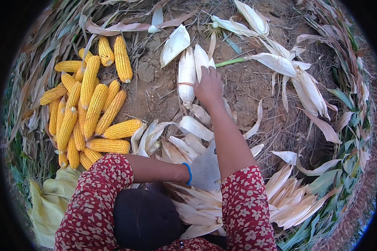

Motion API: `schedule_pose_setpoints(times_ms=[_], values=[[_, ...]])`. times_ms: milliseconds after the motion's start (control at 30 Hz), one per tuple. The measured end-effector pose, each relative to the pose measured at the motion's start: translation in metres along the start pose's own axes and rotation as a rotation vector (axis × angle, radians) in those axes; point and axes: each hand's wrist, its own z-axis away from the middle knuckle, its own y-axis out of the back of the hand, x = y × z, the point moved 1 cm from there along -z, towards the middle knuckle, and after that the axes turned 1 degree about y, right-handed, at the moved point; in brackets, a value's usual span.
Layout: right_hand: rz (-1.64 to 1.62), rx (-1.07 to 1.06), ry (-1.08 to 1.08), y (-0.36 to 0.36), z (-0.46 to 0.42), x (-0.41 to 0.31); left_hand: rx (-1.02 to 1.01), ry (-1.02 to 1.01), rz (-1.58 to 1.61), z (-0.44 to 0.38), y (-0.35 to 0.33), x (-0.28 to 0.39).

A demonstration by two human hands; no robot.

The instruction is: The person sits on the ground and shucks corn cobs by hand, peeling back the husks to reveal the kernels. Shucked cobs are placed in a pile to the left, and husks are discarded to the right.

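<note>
My bare right hand (209, 83) reaches forward, its fingers closed on a corn ear in its pale husk (201, 58) that lies on the soil. Just left of it lies another husked-covered corn ear (187, 75) with a thin reddish band around it. My left hand, in a grey knitted glove (205, 168) with a blue cuff edge, is close to my body over loose dry husks (188, 147); my right forearm partly hides it, so its fingers and anything in them cannot be made out.
At the left is a pile of bare yellow corn ears (89, 106). A yellowish cloth (50, 204) lies at the lower left. Dry husks on a stalk (279, 64) lie at the upper right, more husks (295, 197) at the lower right. Leaves and stalks (348, 94) rim the soil.
</note>
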Motion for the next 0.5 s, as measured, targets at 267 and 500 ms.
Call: schedule_pose_setpoints(times_ms=[267,500], values=[[-1.129,-0.149,-0.608,0.012,-0.016,0.037,-0.184,-0.083,0.099,0.008,0.039,-0.004],[-1.985,-0.256,-0.322,0.123,0.092,0.046,-0.541,0.042,0.74,0.057,0.034,0.027]])
